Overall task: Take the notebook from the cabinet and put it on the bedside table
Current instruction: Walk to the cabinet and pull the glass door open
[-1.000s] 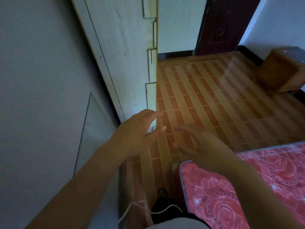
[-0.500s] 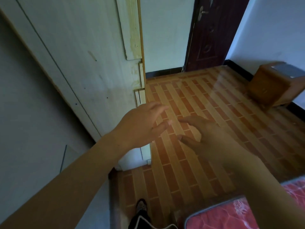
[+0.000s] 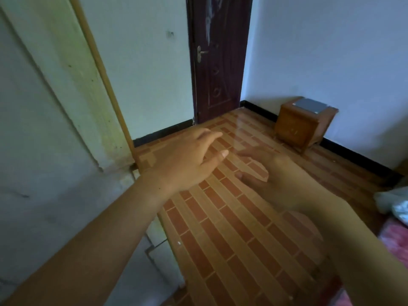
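Note:
A pale, worn cabinet (image 3: 55,120) fills the left side of the view, its doors shut. My left hand (image 3: 187,157) is stretched out in front of its right edge, fingers apart, holding nothing. My right hand (image 3: 271,173) hovers beside it over the floor, blurred, fingers spread and empty. A small brown wooden bedside table (image 3: 302,127) stands by the far right wall, with a flat grey notebook-like thing (image 3: 310,105) lying on its top. No other notebook shows.
A dark brown door (image 3: 217,60) is shut in the far wall. Brick-patterned tiled floor (image 3: 231,228) spreads ahead. A pink bed edge (image 3: 395,241) and a pale bag (image 3: 395,202) sit at the right.
The view has lifted and swung right: the bed has slid almost out of frame, the door and bedside table have come into fuller sight. Both hands stay out in front, empty.

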Demonstrator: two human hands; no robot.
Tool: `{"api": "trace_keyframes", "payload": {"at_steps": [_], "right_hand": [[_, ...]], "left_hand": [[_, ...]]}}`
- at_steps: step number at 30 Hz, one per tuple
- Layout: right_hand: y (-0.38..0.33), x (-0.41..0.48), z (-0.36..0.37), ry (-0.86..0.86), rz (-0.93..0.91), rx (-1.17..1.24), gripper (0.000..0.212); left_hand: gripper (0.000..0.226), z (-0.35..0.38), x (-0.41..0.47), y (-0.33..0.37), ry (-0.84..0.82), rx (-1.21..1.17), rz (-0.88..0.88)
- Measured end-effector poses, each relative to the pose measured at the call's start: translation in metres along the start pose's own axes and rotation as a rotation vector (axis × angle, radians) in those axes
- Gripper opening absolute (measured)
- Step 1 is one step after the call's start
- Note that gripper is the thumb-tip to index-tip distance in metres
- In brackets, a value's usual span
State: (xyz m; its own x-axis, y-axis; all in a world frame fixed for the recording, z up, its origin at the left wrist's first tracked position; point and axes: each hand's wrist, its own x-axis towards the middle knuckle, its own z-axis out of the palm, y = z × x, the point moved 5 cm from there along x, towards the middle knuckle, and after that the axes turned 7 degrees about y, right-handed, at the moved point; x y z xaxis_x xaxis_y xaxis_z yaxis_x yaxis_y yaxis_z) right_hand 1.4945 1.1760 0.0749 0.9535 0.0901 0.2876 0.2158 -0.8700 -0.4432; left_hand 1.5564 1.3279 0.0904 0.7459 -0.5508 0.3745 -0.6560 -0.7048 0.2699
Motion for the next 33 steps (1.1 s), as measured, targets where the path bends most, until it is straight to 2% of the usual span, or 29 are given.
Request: {"api": "trace_keyframes", "payload": {"at_steps": [6,14,20,27,33], "right_hand": [[0.061,0.076,-0.003,0.036,0.106,-0.003,0.048],[0.156,0.218,-0.010,0.035,0.041,0.005,0.046],[0.206,0.331,-0.010,-0.011,-0.110,-0.006,0.039],[0.217,0.451,0.028,-0.081,-0.239,0.048,0.036],[0.214,0.565,0.089,-0.150,-0.322,0.060,0.045]], "left_hand": [[0.054,0.036,0.088,-0.022,-0.022,-0.071,0.011],[0.055,0.093,0.236,-0.075,0.022,-0.152,-0.161],[0.054,0.106,0.342,-0.121,0.059,-0.042,-0.234],[0.051,0.111,0.399,-0.200,0.087,0.020,-0.321],[0.054,0.119,0.442,-0.305,0.094,0.039,-0.433]]}}
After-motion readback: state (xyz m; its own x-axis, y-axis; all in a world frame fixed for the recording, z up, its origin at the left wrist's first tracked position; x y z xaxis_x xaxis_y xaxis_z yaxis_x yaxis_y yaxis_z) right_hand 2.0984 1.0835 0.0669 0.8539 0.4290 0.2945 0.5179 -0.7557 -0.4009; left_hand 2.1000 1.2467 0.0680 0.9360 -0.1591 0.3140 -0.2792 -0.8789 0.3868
